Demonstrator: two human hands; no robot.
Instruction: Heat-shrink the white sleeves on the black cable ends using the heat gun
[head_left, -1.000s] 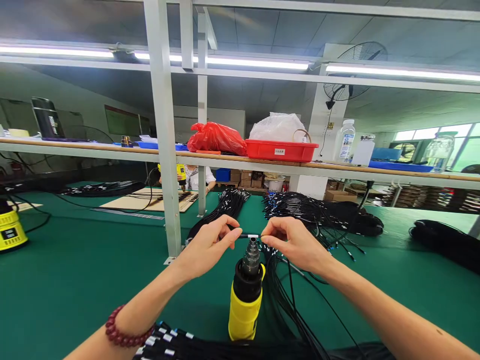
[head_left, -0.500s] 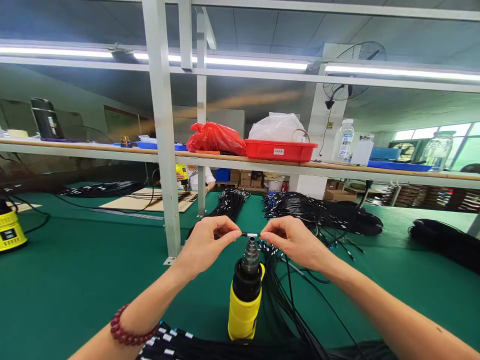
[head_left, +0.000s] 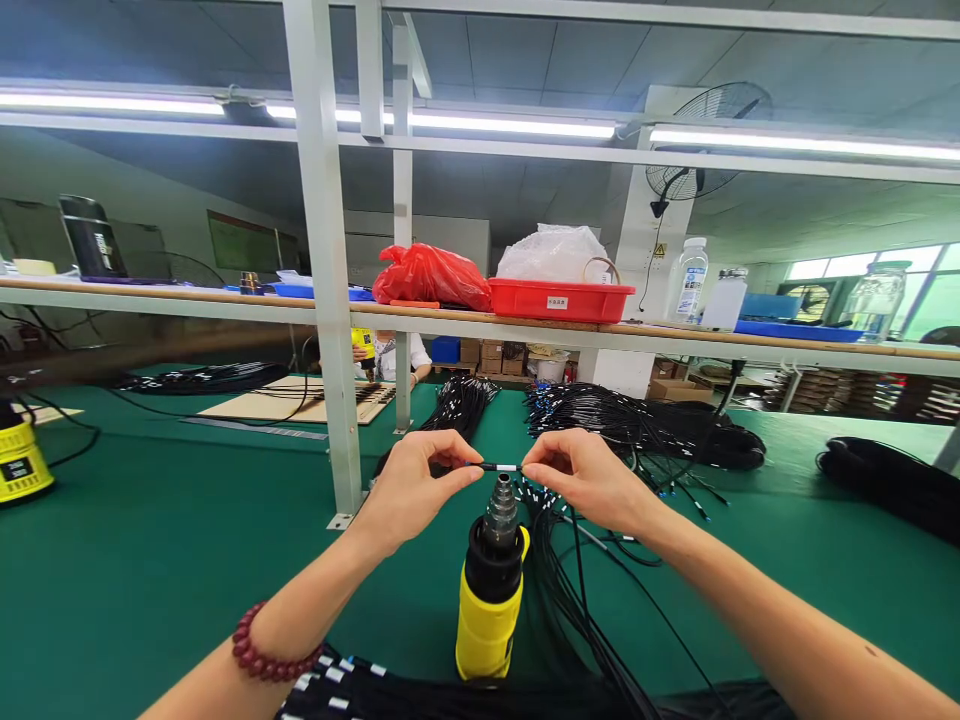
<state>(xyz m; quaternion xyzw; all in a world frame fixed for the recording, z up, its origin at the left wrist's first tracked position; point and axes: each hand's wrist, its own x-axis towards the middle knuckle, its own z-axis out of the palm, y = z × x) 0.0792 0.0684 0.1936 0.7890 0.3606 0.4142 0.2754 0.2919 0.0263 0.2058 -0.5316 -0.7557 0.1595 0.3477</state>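
A thin black cable with a white sleeve (head_left: 505,468) is stretched level between my two hands. My left hand (head_left: 420,485) pinches its left end between thumb and fingers, and my right hand (head_left: 581,478) pinches it on the right. Just below the cable is the metal nozzle of a yellow and black heat gun (head_left: 487,620), standing upright with its nozzle up. Black cables with white labels (head_left: 337,685) lie at the bottom, nearest me. More black cables (head_left: 551,560) run down to the right of the heat gun.
On the green table (head_left: 187,560) lie several cable bundles (head_left: 637,425). A white post (head_left: 330,300) rises at left-centre. The shelf holds a red tray (head_left: 562,301) and bottles. Another yellow heat gun (head_left: 22,460) stands far left. Behind the shelf, a person (head_left: 386,355) holds a yellow tool.
My left fingers have shifted slightly on the cable, and the white sleeve sits a touch further right. The heat gun has stayed in place.
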